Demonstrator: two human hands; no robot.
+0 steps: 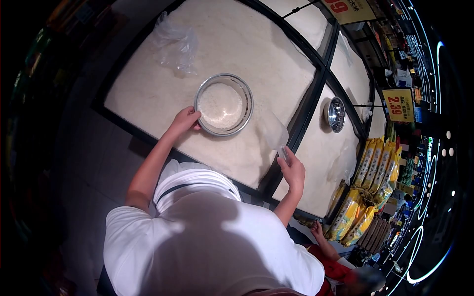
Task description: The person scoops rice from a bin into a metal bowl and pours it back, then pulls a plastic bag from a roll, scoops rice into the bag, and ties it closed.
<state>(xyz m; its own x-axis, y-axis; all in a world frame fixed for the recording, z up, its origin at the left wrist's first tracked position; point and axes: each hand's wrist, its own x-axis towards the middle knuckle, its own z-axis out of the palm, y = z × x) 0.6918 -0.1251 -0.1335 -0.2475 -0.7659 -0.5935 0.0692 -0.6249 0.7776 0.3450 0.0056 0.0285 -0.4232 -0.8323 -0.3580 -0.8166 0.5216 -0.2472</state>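
Observation:
My left hand (186, 120) is closed on the near-left edge of a round metal bowl (199, 116), its fingers at the rim. White rice (222, 101) covers the bottom of the bowl. Below and around it spreads the rice in a large black-framed bin (242, 44). My right hand (293, 170) is wrapped round the handle of a clear plastic scoop (274, 134). The scoop's see-through blade points away from me, over the rice near the bin's right divider.
A crumpled clear plastic bag (174, 43) lies on the rice at the far left. In the bin to the right rests another metal bowl (335, 114). Price signs (399, 105) and yellow packaged bags (373, 165) stand further right. Another person's hand (317, 228) shows at the lower right.

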